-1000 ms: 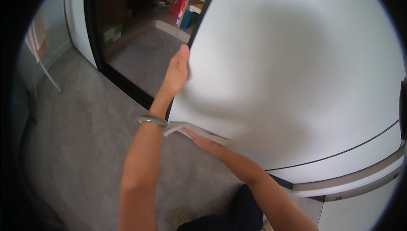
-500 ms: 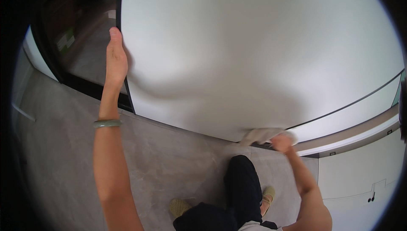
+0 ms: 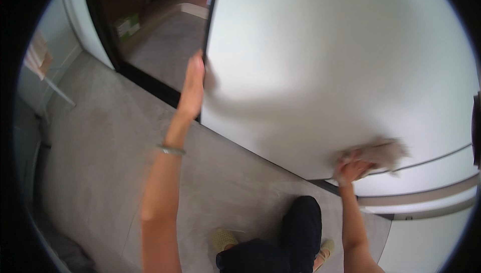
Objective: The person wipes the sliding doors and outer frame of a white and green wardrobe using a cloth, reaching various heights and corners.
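Observation:
A large white door panel (image 3: 300, 62) with a dark edge stands in front of me. My left hand (image 3: 193, 85) rests along its left edge, stretched upward; some of its fingers are hidden from this side. At the lower right of the panel, my right hand (image 3: 353, 167) grips a beige cloth (image 3: 383, 153) and presses it on the white surface. The cloth is bunched up and smeared by motion, lying over the part near the dark seam.
Left of the panel is a dark-framed opening (image 3: 160, 47) with objects behind it. Grey tiled floor (image 3: 110, 137) lies below. A thin-legged stand with pale fabric (image 3: 39, 55) is at far left. A white cabinet front (image 3: 426, 243) is at lower right.
My right hand has moved the cloth from the panel's bottom edge up and right onto its face. The view has shifted, so the panel sits further right; my left hand stays at its edge.

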### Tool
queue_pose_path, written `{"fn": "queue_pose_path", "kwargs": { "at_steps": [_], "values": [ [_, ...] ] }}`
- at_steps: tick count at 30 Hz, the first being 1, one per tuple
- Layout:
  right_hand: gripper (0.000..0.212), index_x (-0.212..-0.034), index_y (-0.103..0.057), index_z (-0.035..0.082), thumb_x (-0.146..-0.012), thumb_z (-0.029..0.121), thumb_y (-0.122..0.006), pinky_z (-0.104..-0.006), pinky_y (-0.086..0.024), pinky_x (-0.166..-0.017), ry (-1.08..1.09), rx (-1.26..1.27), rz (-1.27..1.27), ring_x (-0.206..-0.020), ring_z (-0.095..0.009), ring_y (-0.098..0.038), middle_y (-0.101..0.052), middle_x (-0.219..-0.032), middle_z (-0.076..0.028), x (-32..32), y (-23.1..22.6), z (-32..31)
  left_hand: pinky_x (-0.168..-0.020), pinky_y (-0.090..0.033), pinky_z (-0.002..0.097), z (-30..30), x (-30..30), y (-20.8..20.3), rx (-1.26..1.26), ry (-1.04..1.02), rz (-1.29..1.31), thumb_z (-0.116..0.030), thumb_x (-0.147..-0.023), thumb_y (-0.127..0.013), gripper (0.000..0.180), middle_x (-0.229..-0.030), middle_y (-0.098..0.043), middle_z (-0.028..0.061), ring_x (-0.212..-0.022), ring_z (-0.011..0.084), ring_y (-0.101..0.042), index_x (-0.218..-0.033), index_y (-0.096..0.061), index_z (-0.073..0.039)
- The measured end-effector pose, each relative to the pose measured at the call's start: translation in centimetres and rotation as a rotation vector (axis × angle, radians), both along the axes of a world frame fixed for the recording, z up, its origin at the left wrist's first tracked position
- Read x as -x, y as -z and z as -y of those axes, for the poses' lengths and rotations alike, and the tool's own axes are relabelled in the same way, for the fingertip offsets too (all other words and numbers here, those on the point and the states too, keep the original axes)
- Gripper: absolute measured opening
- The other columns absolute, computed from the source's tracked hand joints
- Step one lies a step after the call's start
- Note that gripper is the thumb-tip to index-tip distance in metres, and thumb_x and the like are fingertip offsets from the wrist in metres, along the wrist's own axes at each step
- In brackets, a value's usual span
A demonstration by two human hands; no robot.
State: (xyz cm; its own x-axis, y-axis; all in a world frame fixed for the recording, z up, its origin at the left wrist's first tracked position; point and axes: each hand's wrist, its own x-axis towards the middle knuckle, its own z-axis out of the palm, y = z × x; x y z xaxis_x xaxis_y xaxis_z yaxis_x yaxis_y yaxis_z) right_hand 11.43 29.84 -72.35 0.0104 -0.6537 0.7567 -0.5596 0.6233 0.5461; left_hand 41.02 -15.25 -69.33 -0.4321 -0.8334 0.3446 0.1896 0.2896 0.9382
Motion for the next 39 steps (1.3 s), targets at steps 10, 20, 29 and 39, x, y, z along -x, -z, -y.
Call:
{"fn": "queue_pose_path", "kwargs": {
  "at_steps": [10, 20, 29, 39],
  "values": [
    [0.036, -0.12, -0.055, 0.005, -0.085, 0.006, -0.049, -0.0346, -0.049, -0.091, -0.503, -0.826, 0.777, -0.116, -0.027, -0.054, -0.057, -0.119, -0.012, -9.5, 9.8, 15.6, -0.108, -0.028, 0.0451, -16.9, -30.5, 25.9, -0.028, -0.586, 0.891, -0.031, -0.096, -0.051, 0.051, -0.135, -0.04, 0.0235, -0.126, 0.0377, -0.037, -0.137, -0.044, -0.004],
    [0.047, -0.127, -0.052, 0.002, -0.08, 0.004, -0.056, -0.0396, -0.043, -0.098, -0.654, -0.428, 0.397, -0.127, -0.03, -0.044, -0.05, -0.134, -0.011, -22.3, -7.3, 41.2, -0.104, -0.031, 0.0463, -19.0, -50.4, 27.1, -0.087, -1.261, 1.367, -0.035, -0.096, -0.05, 0.05, -0.139, -0.04, 0.0192, -0.126, 0.037, -0.038, -0.139, -0.044, -0.011],
    [0.049, -0.129, -0.048, -0.004, -0.08, -0.003, -0.054, -0.0437, -0.034, -0.108, -0.746, -0.899, 0.556, -0.125, -0.039, -0.045, -0.049, -0.131, -0.025, -18.8, 0.9, 40.8, -0.104, -0.028, 0.0465, -18.1, -49.8, 25.8, -0.214, -1.274, 1.328, -0.028, -0.092, -0.051, 0.048, -0.138, -0.041, 0.0169, -0.126, 0.0355, -0.037, -0.136, -0.046, -0.01],
    [0.023, -0.099, -0.063, 0.001, -0.093, 0.021, -0.055, -0.0382, -0.046, -0.085, -0.307, -1.116, 1.638, -0.09, -0.027, -0.061, -0.066, -0.094, -0.015, -22.9, 1.4, 42.8, -0.104, -0.026, 0.0492, -18.8, -49.3, 26.7, -0.3, -1.192, 1.296, -0.024, -0.089, -0.052, 0.053, -0.139, -0.039, 0.0203, -0.129, 0.038, -0.034, -0.138, -0.042, -0.006]
  ]
}}
